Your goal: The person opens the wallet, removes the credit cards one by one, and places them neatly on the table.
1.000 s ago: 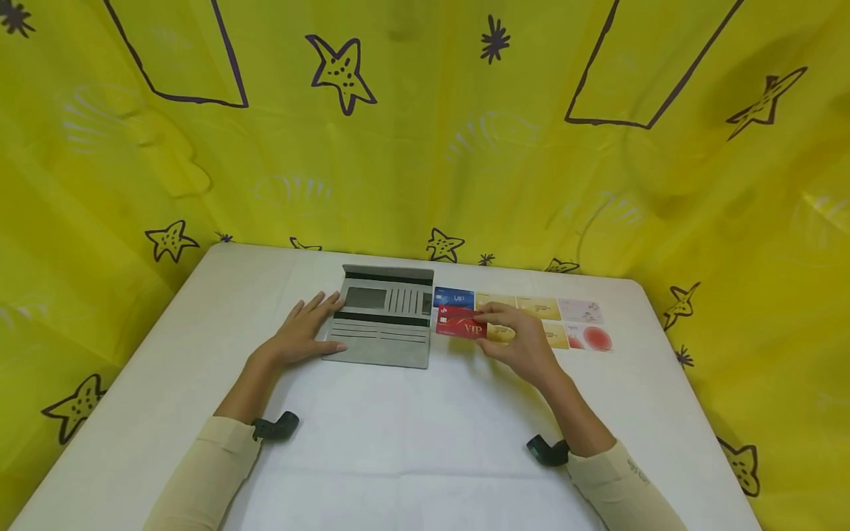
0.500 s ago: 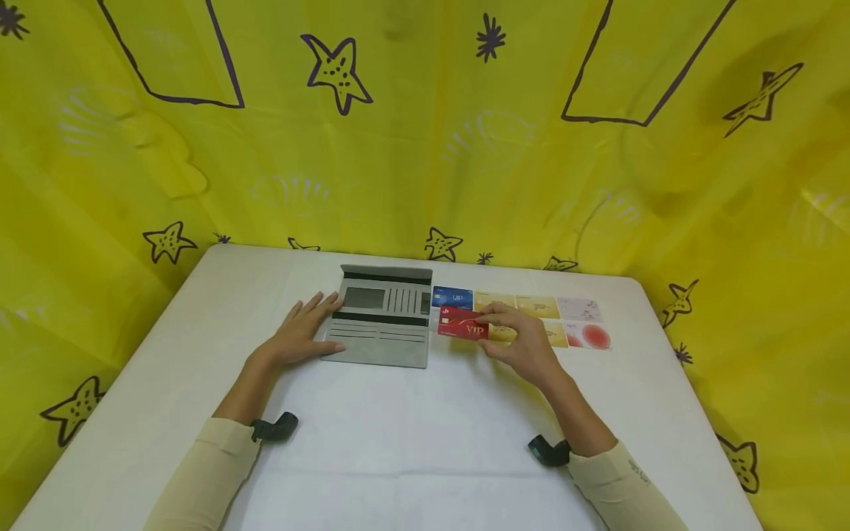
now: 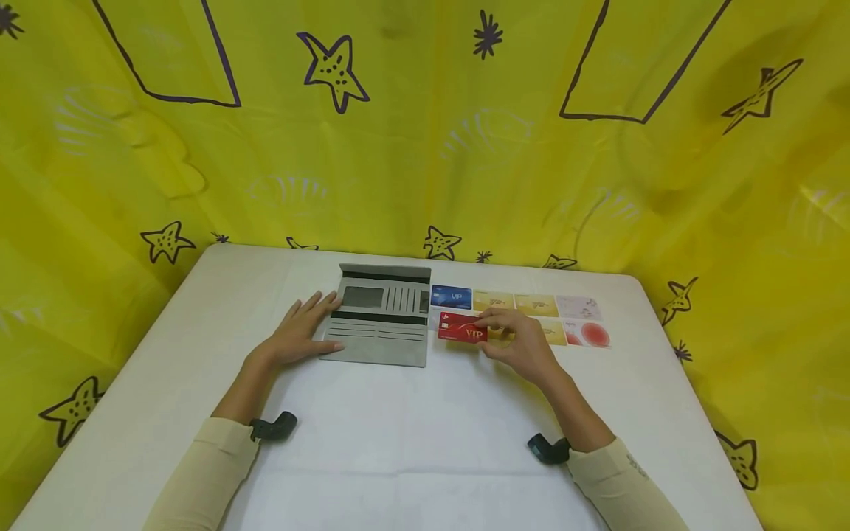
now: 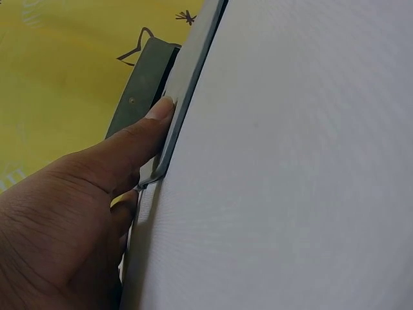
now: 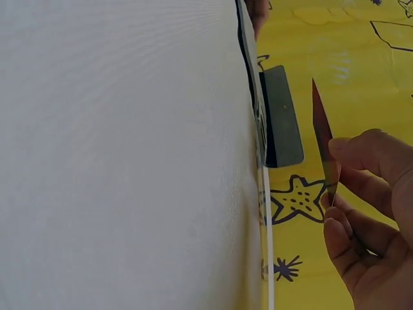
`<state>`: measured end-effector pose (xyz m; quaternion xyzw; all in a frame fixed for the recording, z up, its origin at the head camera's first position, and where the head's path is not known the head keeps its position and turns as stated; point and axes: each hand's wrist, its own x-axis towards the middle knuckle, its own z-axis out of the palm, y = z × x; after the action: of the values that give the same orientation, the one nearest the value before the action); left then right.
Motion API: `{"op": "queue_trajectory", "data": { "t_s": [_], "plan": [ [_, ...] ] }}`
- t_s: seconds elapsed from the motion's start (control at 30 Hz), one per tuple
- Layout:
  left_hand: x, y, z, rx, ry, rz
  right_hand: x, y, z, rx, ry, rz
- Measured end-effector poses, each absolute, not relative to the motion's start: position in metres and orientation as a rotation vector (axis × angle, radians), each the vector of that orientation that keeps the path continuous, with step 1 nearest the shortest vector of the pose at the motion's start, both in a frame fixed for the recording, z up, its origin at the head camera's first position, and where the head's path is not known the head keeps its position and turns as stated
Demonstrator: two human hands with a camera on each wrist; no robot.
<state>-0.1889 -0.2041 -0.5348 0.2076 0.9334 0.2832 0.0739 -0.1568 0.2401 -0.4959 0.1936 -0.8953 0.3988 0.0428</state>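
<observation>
A grey wallet (image 3: 375,351) lies unfolded on the white table, its card slots facing up and its top flap raised. Spread over the wallet's left edge is my left hand (image 3: 298,333), fingers straight, with the thumb (image 4: 153,123) resting on the near panel. Between thumb and fingers my right hand (image 3: 521,345) pinches a red VIP card (image 3: 458,327) just right of the wallet. In the right wrist view that card (image 5: 324,139) appears nearly edge-on, held above the tabletop. Behind it on the table lies a blue VIP card (image 3: 451,296).
Gold cards (image 3: 535,304), a pale floral card (image 3: 578,307) and a card with a red circle (image 3: 587,334) lie in two rows to the right. My right hand hides part of the front row. A yellow patterned curtain (image 3: 398,147) hangs behind the white table (image 3: 372,442).
The red card in my right hand has shifted slightly down and away from the blue card, showing more of the blue one. My left hand stays on the wallet.
</observation>
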Motion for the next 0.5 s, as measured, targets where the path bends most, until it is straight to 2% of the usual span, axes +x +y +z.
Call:
{"op": "queue_trajectory", "data": {
  "t_s": [0.5],
  "plan": [
    [-0.190, -0.206, -0.536, 0.621, 2.791, 0.860, -0.159, 0.233, -0.511, 0.584, -2.819, 1.209]
  ]
}}
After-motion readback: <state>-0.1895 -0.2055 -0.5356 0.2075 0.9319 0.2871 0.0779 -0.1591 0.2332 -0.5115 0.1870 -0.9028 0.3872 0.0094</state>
